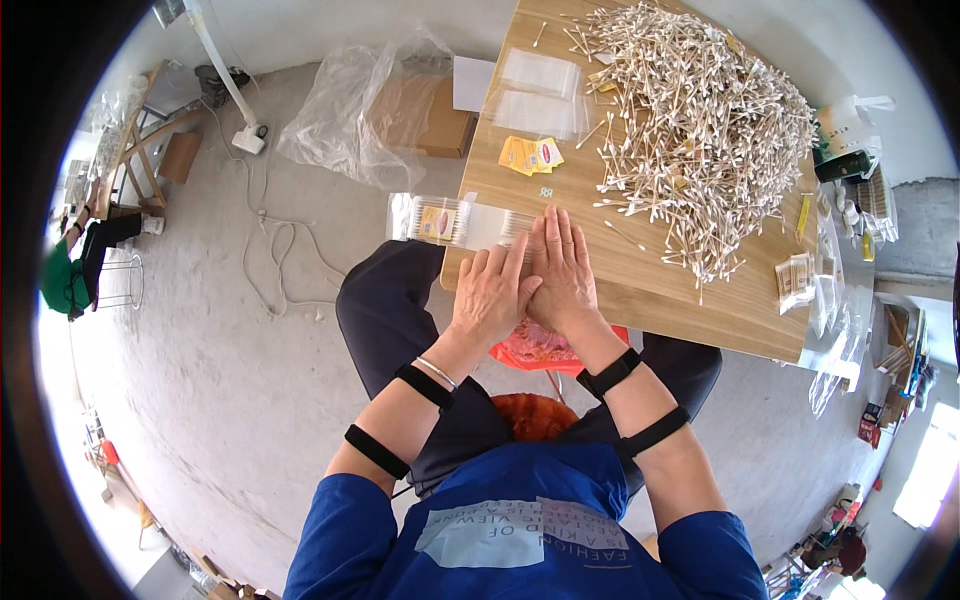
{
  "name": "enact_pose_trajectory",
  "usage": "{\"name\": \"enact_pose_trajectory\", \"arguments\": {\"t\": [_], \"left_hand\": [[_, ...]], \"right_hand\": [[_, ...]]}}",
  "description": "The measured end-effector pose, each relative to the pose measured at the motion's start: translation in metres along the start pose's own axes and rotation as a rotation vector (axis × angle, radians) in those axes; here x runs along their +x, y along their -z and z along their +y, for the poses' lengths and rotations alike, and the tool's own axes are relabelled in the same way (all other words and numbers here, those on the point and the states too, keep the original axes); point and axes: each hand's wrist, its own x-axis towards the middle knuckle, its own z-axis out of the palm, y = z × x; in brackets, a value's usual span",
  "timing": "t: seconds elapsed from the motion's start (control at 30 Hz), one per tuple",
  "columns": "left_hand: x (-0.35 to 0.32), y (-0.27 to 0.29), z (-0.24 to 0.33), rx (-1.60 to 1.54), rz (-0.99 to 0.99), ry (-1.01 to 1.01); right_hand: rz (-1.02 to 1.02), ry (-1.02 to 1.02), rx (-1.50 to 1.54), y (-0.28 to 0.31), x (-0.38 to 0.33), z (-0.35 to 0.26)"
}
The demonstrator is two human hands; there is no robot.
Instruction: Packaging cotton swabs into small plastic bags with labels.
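My left hand (490, 292) and my right hand (562, 272) are side by side over the near-left edge of the wooden table (650, 290). Their fingers are stretched out, and the left fingertips touch or overlap the right hand. A row of cotton swabs (514, 224) shows just beyond my left fingers; what lies under my palms is hidden. To the left, a clear packet of cotton swabs (462, 222) with a yellow card juts past the table edge. A big heap of loose cotton swabs (700, 130) covers the table's far right.
Yellow cards (530, 155) and clear plastic bags (540, 90) lie left of the heap. Several filled packets (795, 281) sit at the right edge. A cardboard box (425, 115) and plastic sheeting (340, 120) stand on the floor. A person in green (66, 272) sits far left.
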Motion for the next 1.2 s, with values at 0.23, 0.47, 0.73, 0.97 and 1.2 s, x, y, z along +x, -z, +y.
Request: {"name": "enact_pose_trajectory", "arguments": {"t": [0.23, 0.47, 0.73, 0.97, 1.2], "left_hand": [[0.004, 0.001, 0.0, 0.034, 0.004, -0.028], [0.007, 0.0, -0.001, -0.003, 0.035, -0.04], [0.013, 0.002, -0.002, 0.008, -0.009, -0.015], [0.017, 0.004, -0.005, -0.011, -0.028, -0.022], [0.025, 0.003, -0.008, -0.005, -0.059, -0.036]], "right_hand": [[-0.007, -0.002, -0.015, 0.0, 0.0, 0.0], [-0.003, -0.007, -0.01, -0.001, 0.0, -0.001], [0.041, 0.016, -0.02, -0.001, -0.001, -0.001], [0.064, 0.022, 0.029, 0.001, -0.001, 0.0], [0.083, 0.023, 0.019, 0.0, -0.001, -0.001]]}}
